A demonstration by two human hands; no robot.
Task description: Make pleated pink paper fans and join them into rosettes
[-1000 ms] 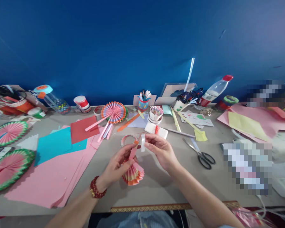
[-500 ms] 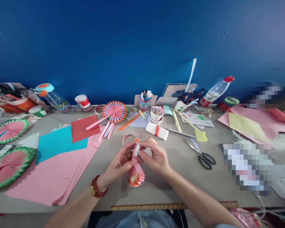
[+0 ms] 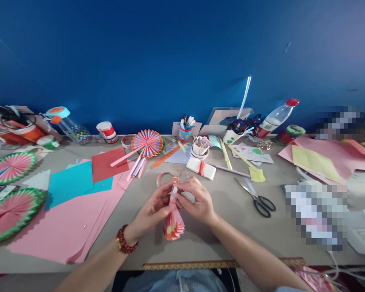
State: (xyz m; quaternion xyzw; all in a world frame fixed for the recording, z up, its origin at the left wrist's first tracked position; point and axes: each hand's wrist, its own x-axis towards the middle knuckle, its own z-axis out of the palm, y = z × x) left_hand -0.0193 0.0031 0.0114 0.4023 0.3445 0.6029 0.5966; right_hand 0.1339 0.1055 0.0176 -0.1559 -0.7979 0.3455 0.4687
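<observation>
My left hand (image 3: 152, 207) is closed on a pleated paper fan (image 3: 174, 228), pinching its narrow folded part. The fan's striped pink and orange end spreads out below my fingers. Along the upper, narrow part lies a white strip (image 3: 173, 193), perhaps tape or paper. My right hand (image 3: 200, 201) is pinched at the strip's right edge, its fingertips against the fan. An orange tip (image 3: 175, 179) shows just above the fingers. Behind my hands a round ring-shaped roll (image 3: 162, 179) rests on the table.
Scissors (image 3: 259, 201) lie to the right, near a white bundle tied with red (image 3: 200, 168). Pink sheets (image 3: 69, 227) and a blue sheet (image 3: 69, 182) cover the left side. A finished round fan (image 3: 148, 143) lies farther back. A bottle (image 3: 276, 118) leans against the wall.
The white strip now lies straighter along the fan's narrow part, and my right fingertips have shifted slightly. My left hand keeps its hold on the fan.
</observation>
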